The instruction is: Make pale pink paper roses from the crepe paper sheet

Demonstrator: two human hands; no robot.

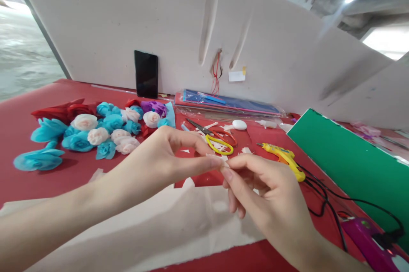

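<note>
Over on the left, blue, pink and red fabric flowers (111,123) crowd the red desk (19,122); centre, the left hand (166,152) and right hand (271,191) meet, fingertips pinching a small pale piece (223,162) between them, scissors (220,144) just beyond; rightward lies a yellow glue gun (284,159).

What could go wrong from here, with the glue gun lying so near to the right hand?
The right hand could brush the glue gun, whose tip may be hot. The black cable could snag the right forearm. The small pale piece, held at the fingertips, might drop among similar scraps.
</note>
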